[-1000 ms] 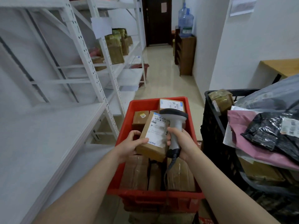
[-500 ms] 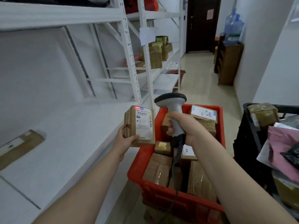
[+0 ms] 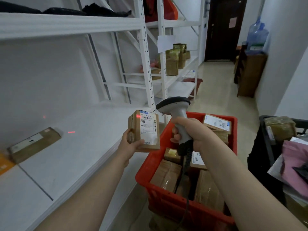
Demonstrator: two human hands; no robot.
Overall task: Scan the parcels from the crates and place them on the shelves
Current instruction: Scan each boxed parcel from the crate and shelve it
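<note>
A: Head view. Left grip [image 3: 131, 145] holds a small brown parcel [image 3: 145, 130] by its lower left corner, thumb across the front, fingers behind. Label side faces the camera. The parcel is in the air, just beside the edge of the white shelf [image 3: 80, 152] and the near corner of the red crate [image 3: 168, 195].

B: Right grip?

A: Right grip [image 3: 195, 133] is wrapped round the handle of the scanner [image 3: 175, 105], head turned toward the parcel. The red beam catches only the top left corner of the box. The rest lands as a dash on the shelf and a dot on the wall behind.

B: So the read is the first risk.

A: My judgement, yes. The beam looks to sit above and left of the main barcode. If it does not cross the bars there is no read, and an unlogged parcel could go onto the shelf. Cannot tell from here whether it registered.

B: Second?

A: One-handed corner hold. A tilt to find the beam could let the box slide out, down to the floor or into the crate among the other parcels, where it would get mixed in.

B: Cable?

A: The scanner's cable [image 3: 184, 174] drops into the crate between parcels. A wide swing toward the shelf might drag it and snag or tip one
</note>
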